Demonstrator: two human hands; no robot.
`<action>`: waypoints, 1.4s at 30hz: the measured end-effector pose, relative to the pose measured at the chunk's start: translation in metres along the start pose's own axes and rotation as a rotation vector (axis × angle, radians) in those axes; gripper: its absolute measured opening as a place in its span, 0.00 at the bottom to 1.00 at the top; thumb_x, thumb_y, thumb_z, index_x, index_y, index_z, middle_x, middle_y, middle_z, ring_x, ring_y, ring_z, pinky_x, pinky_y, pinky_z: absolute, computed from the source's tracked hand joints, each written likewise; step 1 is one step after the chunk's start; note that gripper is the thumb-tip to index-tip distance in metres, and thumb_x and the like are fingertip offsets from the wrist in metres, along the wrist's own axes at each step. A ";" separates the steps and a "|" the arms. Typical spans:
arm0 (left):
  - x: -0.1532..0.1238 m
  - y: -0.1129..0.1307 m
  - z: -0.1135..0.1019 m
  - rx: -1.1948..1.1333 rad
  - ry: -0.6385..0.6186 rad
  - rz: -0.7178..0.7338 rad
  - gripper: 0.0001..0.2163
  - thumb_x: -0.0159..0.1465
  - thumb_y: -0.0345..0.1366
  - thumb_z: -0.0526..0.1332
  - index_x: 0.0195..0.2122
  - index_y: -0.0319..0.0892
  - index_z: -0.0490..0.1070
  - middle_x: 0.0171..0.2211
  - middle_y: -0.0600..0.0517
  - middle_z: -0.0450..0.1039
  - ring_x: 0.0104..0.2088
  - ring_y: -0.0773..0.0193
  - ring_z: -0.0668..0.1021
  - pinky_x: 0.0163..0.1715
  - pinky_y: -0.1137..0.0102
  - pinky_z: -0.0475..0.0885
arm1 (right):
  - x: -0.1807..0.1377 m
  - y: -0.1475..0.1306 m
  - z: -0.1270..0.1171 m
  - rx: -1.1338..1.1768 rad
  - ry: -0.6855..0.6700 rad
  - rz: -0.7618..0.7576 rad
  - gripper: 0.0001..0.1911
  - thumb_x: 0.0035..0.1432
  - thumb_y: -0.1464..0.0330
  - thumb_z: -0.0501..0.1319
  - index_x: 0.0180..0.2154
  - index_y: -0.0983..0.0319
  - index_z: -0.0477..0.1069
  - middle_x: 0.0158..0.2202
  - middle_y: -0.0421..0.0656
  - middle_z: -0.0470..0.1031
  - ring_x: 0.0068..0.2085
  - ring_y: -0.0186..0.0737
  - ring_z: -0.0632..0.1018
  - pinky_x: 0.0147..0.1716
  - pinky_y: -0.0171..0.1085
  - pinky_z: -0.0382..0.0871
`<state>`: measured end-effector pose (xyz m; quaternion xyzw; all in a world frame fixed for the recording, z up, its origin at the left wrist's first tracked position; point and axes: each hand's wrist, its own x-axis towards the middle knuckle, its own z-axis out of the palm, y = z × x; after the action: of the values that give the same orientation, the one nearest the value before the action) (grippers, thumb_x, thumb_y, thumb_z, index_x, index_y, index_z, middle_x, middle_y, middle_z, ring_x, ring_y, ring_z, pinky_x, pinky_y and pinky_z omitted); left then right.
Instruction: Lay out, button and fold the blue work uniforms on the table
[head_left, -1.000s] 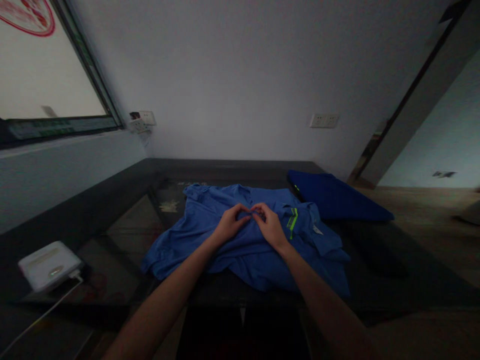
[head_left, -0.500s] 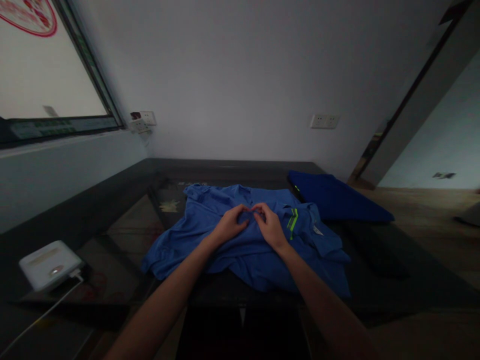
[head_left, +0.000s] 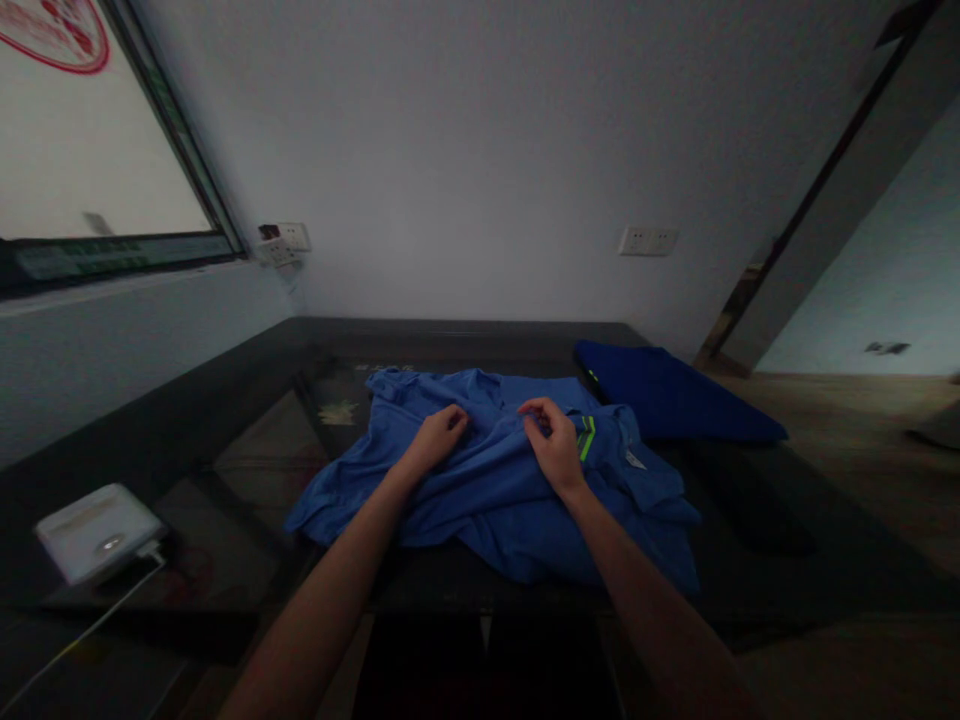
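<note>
I see the blue shirt (head_left: 495, 510) rumpled mid-table, its lower side near the front edge of the dark table (head_left: 450, 332). Left hand (head_left: 444, 432): fingers curled in, on the shirt; can't tell if cloth is pinched. Right hand (head_left: 551, 440): loosely curved, thumb and index just apart by the green stripes (head_left: 587, 440); grip also unclear. To work this cloth well, I'd use light fingertip pinches, equal tension, and ease out creases between the hands.

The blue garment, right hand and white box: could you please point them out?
Blue garment (head_left: 487, 475): head view, fabric between forearms.
Right hand (head_left: 556, 450): head view, back of hand.
White box (head_left: 94, 528): head view, top.
</note>
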<state>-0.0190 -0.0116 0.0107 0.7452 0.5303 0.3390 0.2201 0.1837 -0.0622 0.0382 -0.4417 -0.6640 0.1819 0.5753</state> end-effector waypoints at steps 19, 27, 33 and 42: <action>-0.003 0.014 -0.009 -0.121 0.144 0.122 0.07 0.61 0.37 0.55 0.32 0.40 0.71 0.32 0.51 0.74 0.35 0.63 0.75 0.38 0.70 0.70 | 0.009 0.011 -0.010 -0.002 0.143 0.069 0.08 0.56 0.65 0.56 0.37 0.60 0.68 0.22 0.36 0.65 0.25 0.36 0.68 0.27 0.34 0.62; -0.011 0.029 -0.020 -0.142 0.536 0.182 0.08 0.63 0.40 0.56 0.35 0.41 0.72 0.34 0.51 0.73 0.37 0.64 0.75 0.37 0.71 0.69 | 0.010 0.029 -0.008 -0.256 -0.003 0.123 0.13 0.53 0.57 0.61 0.27 0.60 0.72 0.18 0.37 0.64 0.22 0.36 0.67 0.23 0.34 0.57; -0.011 0.030 -0.012 -0.116 0.426 0.288 0.06 0.62 0.37 0.59 0.33 0.41 0.74 0.32 0.52 0.75 0.33 0.64 0.74 0.36 0.70 0.69 | 0.008 0.029 -0.009 -0.425 -0.122 -0.001 0.07 0.58 0.67 0.58 0.33 0.61 0.73 0.30 0.44 0.75 0.34 0.43 0.73 0.36 0.39 0.64; -0.022 0.042 0.008 -0.145 0.248 0.339 0.05 0.60 0.33 0.60 0.36 0.42 0.74 0.33 0.51 0.74 0.35 0.64 0.75 0.36 0.70 0.69 | -0.005 0.014 0.016 -0.018 -0.313 0.042 0.12 0.50 0.60 0.65 0.31 0.61 0.69 0.29 0.40 0.73 0.32 0.38 0.73 0.34 0.36 0.67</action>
<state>0.0095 -0.0459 0.0283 0.7586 0.3947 0.4975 0.1461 0.1737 -0.0546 0.0202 -0.4270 -0.7378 0.2546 0.4566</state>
